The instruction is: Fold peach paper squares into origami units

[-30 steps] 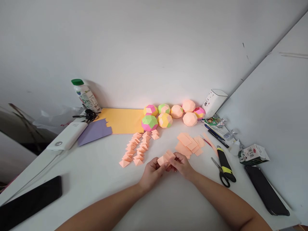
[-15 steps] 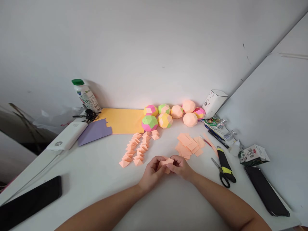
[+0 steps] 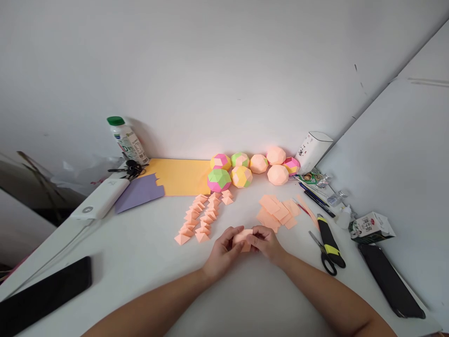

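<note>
My left hand (image 3: 222,252) and my right hand (image 3: 267,243) meet at the middle of the white table (image 3: 147,262), both pinched on one small peach folded paper piece (image 3: 243,237). Just beyond my left hand lie two rows of folded peach paper units (image 3: 201,216). Beyond my right hand is a loose pile of flat peach paper squares (image 3: 276,211). Several finished paper balls (image 3: 242,169), some peach and some pink, green and yellow, sit against the wall.
Scissors (image 3: 328,245) with black and yellow handles, pens, a small carton (image 3: 371,226) and a black case (image 3: 391,281) lie at the right. At the left are a black phone (image 3: 42,297), a white power bank (image 3: 100,199), purple and yellow sheets, keys and a green-capped bottle (image 3: 126,139).
The peach piece was spread wide between my fingers a second ago; now it is folded narrower and both hands have closed in on it, a little lower.
</note>
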Demonstrator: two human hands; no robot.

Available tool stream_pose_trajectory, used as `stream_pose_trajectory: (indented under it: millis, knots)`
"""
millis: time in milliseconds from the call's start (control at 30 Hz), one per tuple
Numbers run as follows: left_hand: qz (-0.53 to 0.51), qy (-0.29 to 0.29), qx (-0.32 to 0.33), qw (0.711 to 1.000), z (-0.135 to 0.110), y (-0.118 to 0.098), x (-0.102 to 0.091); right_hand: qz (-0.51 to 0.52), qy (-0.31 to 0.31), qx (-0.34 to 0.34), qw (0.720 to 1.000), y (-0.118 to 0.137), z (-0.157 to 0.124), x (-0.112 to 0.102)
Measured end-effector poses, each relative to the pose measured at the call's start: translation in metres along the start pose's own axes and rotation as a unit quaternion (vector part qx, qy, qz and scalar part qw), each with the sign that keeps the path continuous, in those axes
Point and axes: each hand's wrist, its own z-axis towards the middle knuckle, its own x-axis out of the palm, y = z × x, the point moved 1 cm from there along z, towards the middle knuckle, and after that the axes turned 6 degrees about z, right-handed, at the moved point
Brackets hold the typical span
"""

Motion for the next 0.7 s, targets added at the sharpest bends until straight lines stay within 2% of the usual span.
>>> stream_pose_trajectory:
  millis: [267,433,700]
  knots:
    - [0.041,0.029,0.03,0.998,0.0001,-0.0022,-0.0001,-0.023,0.07,-0.035,0.997,0.0056,0.0003,0.0006]
    - [0.047,0.045,0.05,0.997,-0.0004,-0.0062,0.0016,-0.036,0.057,-0.051,0.996,0.0071,-0.0006,0.0022]
    - [0.055,0.044,0.053,0.996,-0.0005,-0.0076,0.0015,0.04,-0.02,-0.005,0.999,-0.0022,0.0014,-0.0004]
